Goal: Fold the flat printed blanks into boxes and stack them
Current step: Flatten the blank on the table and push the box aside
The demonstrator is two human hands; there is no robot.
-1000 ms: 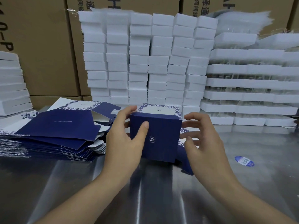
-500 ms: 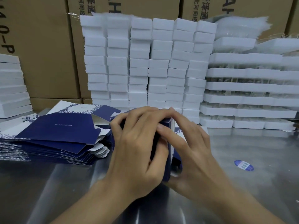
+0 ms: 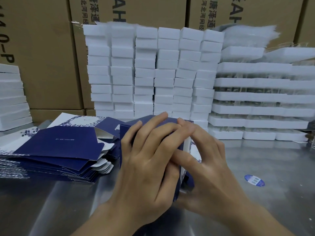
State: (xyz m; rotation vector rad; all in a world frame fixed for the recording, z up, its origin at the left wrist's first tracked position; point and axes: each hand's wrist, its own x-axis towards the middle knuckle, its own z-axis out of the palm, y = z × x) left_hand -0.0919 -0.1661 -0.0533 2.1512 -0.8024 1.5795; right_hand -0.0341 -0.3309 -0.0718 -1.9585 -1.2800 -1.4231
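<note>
A dark blue printed box (image 3: pixel 126 133) stands on the steel table (image 3: pixel 255 167) at the centre, mostly hidden by both hands. My left hand (image 3: pixel 146 160) lies over its near face and top, fingers wrapped onto the top edge. My right hand (image 3: pixel 204 164) holds its right side, fingers reaching up to meet the left fingertips on top. A white inner edge and a blue flap (image 3: pixel 188 179) show between the hands. A pile of flat blue and white blanks (image 3: pixel 56 147) lies to the left.
Stacks of white foam blocks (image 3: pixel 153 74) stand behind, with white trays (image 3: pixel 255 97) to the right and more foam (image 3: pixel 12 96) at far left. Brown cartons (image 3: pixel 46 53) form the back wall. A blue oval sticker (image 3: pixel 254 180) lies on the table at right.
The hands stood apart at the box's sides one second ago. They have since closed over its front and top, and the box has tipped and turned a little.
</note>
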